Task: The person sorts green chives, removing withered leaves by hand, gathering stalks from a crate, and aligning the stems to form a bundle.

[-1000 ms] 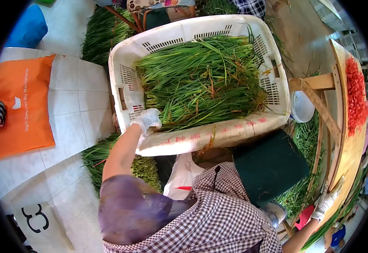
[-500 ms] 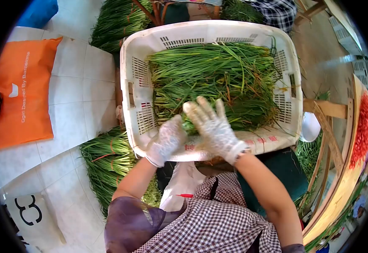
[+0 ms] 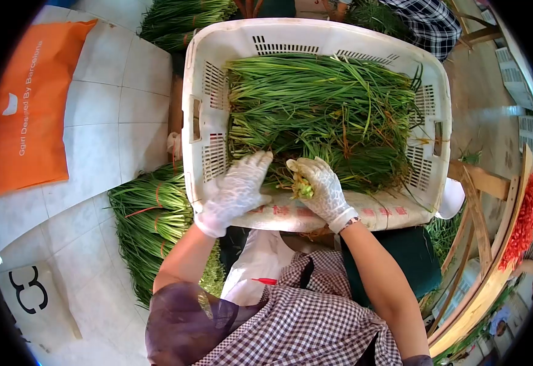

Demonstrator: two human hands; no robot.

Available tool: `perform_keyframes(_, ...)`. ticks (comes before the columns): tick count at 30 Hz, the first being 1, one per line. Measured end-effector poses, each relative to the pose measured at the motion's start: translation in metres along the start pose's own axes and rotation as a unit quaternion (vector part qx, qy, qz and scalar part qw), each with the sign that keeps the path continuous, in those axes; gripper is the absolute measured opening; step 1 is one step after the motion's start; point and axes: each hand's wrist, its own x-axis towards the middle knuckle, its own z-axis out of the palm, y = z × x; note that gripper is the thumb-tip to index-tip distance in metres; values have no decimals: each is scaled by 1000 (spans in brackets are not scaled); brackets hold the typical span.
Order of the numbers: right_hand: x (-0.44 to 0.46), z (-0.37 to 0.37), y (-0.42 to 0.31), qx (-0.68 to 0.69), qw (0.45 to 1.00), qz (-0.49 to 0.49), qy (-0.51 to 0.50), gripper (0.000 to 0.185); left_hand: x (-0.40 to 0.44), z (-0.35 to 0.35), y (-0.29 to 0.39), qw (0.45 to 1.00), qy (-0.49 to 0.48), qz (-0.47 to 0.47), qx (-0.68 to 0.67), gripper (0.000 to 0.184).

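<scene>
Long green stalks (image 3: 321,104) lie in a white plastic basket (image 3: 339,29). Over the basket's near side, my right hand (image 3: 318,186), in a patterned glove, is closed round a small bunch of stalks (image 3: 302,185), whose pale cut ends face me. My left hand (image 3: 237,190), gloved too, is just left of the bunch, its fingers stretched out over the near left part of the pile and apart from the right hand. Beneath both hands, a pale sack with red print (image 3: 364,211) covers the basket's near rim.
Tied green bundles (image 3: 150,226) lie at the basket's left. An orange bag (image 3: 37,104) rests on the tiles at far left. To the right stands a wooden table (image 3: 486,299) with red pieces (image 3: 525,219) on it. A person in checked cloth (image 3: 431,24) is beyond the basket.
My right hand has come from the table at the right to the basket and closed round the bunch. My left hand has opened beside it. The view has shifted.
</scene>
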Motion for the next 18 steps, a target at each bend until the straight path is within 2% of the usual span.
perform_keyframes(2, 3, -4, 1, -5, 1000, -9, 9, 63, 11, 19, -2, 971, -165, -23, -173, 55)
perform_keyframes(3, 3, -5, 2, -4, 1000, -15, -3, 61, 14, 20, 2, 972, -163, -18, -170, 55)
perform_keyframes(5, -1, -5, 1, -38, 999, -4, -33, 52, 12, 27, 17, 983, -68, 44, -164, 35)
perform_keyframes(6, 0, -13, -5, -79, 994, 2, -77, 48, 12, 31, 23, 983, -69, 55, -161, 35)
perform_keyframes(8, 2, -16, -7, -69, 993, 32, -94, 44, 17, 34, 30, 984, -50, 24, -171, 30)
perform_keyframes(9, 2, -14, -5, -71, 995, 41, -55, 37, 20, 27, 29, 977, -138, -7, -161, 39)
perform_keyframes(10, 3, -14, -2, -75, 995, 46, -44, 37, 23, 24, 30, 979, -137, 3, -154, 39)
perform_keyframes(12, -1, -15, -1, 31, 999, 14, 9, 29, 16, 25, 36, 991, 112, 52, -56, 61)
perform_keyframes(13, -2, -18, -3, 100, 995, -13, 25, 27, 20, 45, 24, 997, 66, 24, -11, 82)
perform_keyframes(14, -5, -24, -13, 134, 991, -21, 20, 28, 27, 61, 14, 997, 74, 33, -6, 82)
perform_keyframes(16, -9, -49, -38, 136, 987, -82, 14, 22, 37, 86, 3, 992, -37, 41, 113, 67)
perform_keyframes(18, -24, -101, -76, 161, 982, -97, 26, 16, 41, 92, -11, 979, -181, 48, 80, 55)
